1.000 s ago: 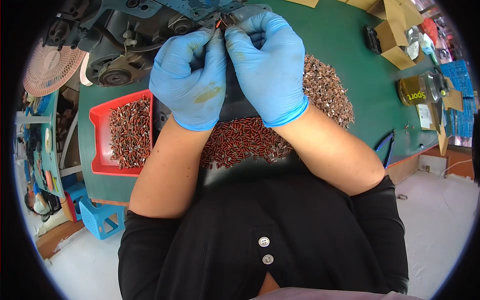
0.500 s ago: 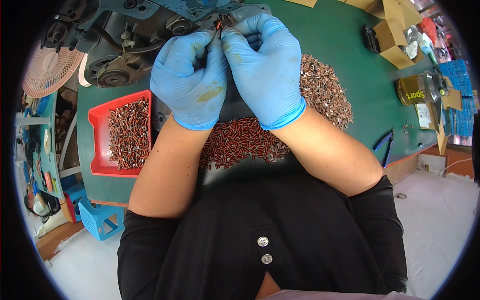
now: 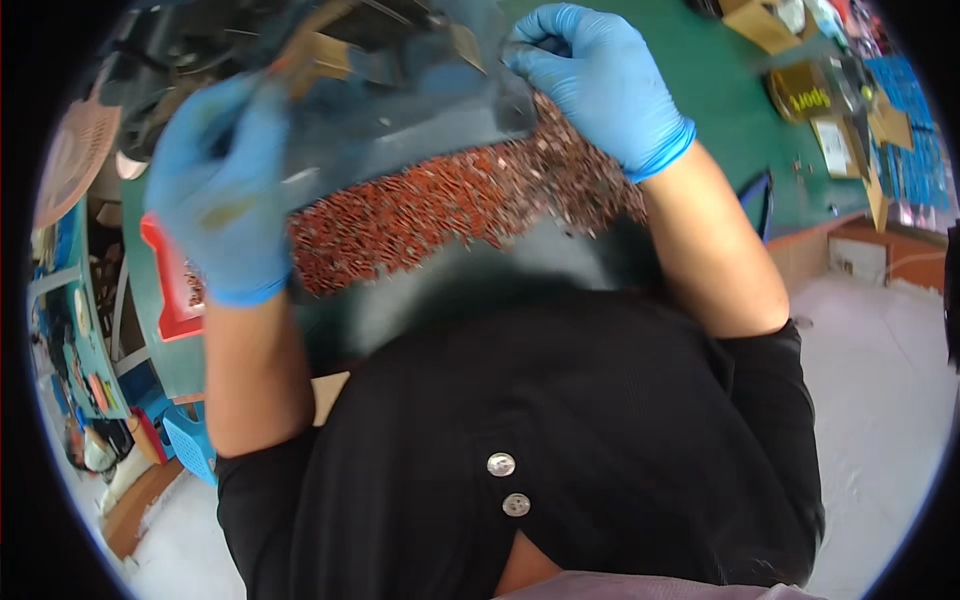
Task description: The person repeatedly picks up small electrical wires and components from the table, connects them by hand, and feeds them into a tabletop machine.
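My left hand (image 3: 225, 195), in a stained blue glove, is over the inner edge of the red tray (image 3: 160, 275), left of the grey machine base (image 3: 400, 135). Motion smears its fingers, so I cannot tell whether they hold anything. My right hand (image 3: 610, 85), also gloved in blue, is at the base's right end, thumb and fingers pinched together. What lies in that pinch, if anything, is too small to make out. Between my forearms spreads a heap of small red-and-metal parts (image 3: 400, 215), running into a browner pile of small metal parts (image 3: 585, 165) below my right hand.
Dark machinery (image 3: 190, 60) fills the far left, beside a pink fan (image 3: 75, 160). On the green table (image 3: 690, 110) at right are blue-handled pliers (image 3: 757, 200), a yellowish jar (image 3: 800, 92) and cardboard boxes (image 3: 760, 25). A blue stool (image 3: 188, 440) stands at lower left.
My hands, together at the machine over a small red part, have separated. The left swung left and nearer toward the red tray; the right moved slightly right. The whole view has also shifted.
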Action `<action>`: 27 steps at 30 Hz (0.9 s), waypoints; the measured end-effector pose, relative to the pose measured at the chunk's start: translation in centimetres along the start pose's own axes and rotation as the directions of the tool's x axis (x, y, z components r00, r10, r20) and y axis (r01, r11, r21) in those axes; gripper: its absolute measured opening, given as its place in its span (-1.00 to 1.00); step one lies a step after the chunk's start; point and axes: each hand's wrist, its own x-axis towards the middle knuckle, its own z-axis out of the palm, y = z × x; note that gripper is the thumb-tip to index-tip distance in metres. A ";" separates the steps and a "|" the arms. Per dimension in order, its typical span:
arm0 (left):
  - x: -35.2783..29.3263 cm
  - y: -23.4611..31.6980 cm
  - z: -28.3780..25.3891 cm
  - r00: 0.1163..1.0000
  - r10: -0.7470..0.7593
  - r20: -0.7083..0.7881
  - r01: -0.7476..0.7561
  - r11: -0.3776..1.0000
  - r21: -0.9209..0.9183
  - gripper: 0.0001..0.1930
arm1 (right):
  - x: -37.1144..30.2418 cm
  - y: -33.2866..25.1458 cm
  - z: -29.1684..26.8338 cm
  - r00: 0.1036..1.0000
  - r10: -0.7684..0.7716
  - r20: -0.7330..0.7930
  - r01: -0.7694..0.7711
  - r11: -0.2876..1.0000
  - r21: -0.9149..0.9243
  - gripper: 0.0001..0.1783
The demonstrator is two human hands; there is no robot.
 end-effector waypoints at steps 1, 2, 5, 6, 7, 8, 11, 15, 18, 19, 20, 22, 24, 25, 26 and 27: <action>-0.9 -0.4 -1.7 1.000 -0.009 0.023 0.006 0.988 0.152 -0.92 | -1.2 1.5 -1.4 0.994 -0.059 0.096 0.081 0.967 -0.241 -0.82; -1.9 -2.1 -3.2 0.999 -0.021 0.029 0.017 0.991 0.136 -0.92 | -2.5 2.6 -2.3 0.973 -0.090 0.213 0.180 0.872 -0.455 -0.80; -4.0 -9.5 -10.2 0.986 -0.163 0.048 0.151 0.970 0.189 -0.90 | -5.1 4.1 -3.0 0.954 -0.001 0.300 0.134 0.897 -0.422 -0.76; -4.4 -10.5 -10.9 0.985 -0.163 0.056 0.150 0.972 0.182 -0.90 | -5.6 5.0 -3.0 0.950 -0.128 0.286 0.256 0.843 -0.473 -0.78; -4.6 -10.9 -11.3 0.973 -0.210 0.100 0.163 0.923 0.349 -0.89 | -6.0 5.6 -2.9 0.952 -0.121 0.281 0.249 0.842 -0.479 -0.78; -4.7 -11.1 -11.3 0.956 -0.260 0.133 0.160 0.847 0.507 -0.87 | -6.2 6.1 -2.9 0.946 -0.176 0.274 0.296 0.815 -0.499 -0.78; -5.4 -9.2 -8.6 0.961 -0.257 0.106 0.227 0.946 0.233 -0.85 | -6.5 6.7 -2.9 0.930 -0.230 0.286 0.348 0.800 -0.489 -0.80; -5.8 -3.0 -3.0 0.918 -0.228 0.324 0.184 0.970 0.162 -0.87 | -7.1 5.4 -3.6 0.966 -0.088 0.243 0.179 0.905 -0.385 -0.84; -5.5 0.9 1.3 0.807 -0.029 0.590 -0.029 0.996 0.089 -0.88 | -7.0 4.7 -4.1 0.973 0.081 0.214 -0.032 0.974 -0.226 -0.83; -5.7 2.3 2.4 0.764 -0.034 0.645 -0.028 0.996 0.085 -0.86 | -6.9 4.5 -4.1 0.963 0.153 0.224 -0.123 0.982 -0.146 -0.82; -5.9 2.3 3.6 0.739 0.039 0.673 -0.061 0.998 0.010 -0.85 | -6.9 4.3 -4.1 0.962 0.152 0.225 -0.121 0.982 -0.145 -0.82; -6.6 2.9 6.1 0.708 -0.016 0.707 0.068 0.997 -0.045 -0.81 | -7.1 3.8 -4.4 0.932 0.212 0.295 -0.268 0.949 0.164 -0.79; -7.1 3.5 7.8 0.696 -0.039 0.717 0.163 0.981 -0.105 -0.80 | -7.4 3.4 -4.9 0.919 0.233 0.319 -0.320 0.913 0.254 -0.79; -7.3 3.6 8.4 0.679 -0.068 0.731 0.239 0.962 -0.132 -0.80 | -7.5 3.2 -5.0 0.904 0.252 0.346 -0.371 0.865 0.338 -0.79; -7.4 3.8 8.7 0.659 -0.098 0.746 0.315 0.936 -0.156 -0.80 | -7.7 2.9 -5.0 0.904 0.249 0.346 -0.369 0.864 0.341 -0.79; -7.3 4.1 9.0 0.657 -0.093 0.748 0.312 0.937 -0.158 -0.80 | -7.8 2.7 -5.0 0.920 0.235 0.313 -0.339 0.878 0.338 -0.77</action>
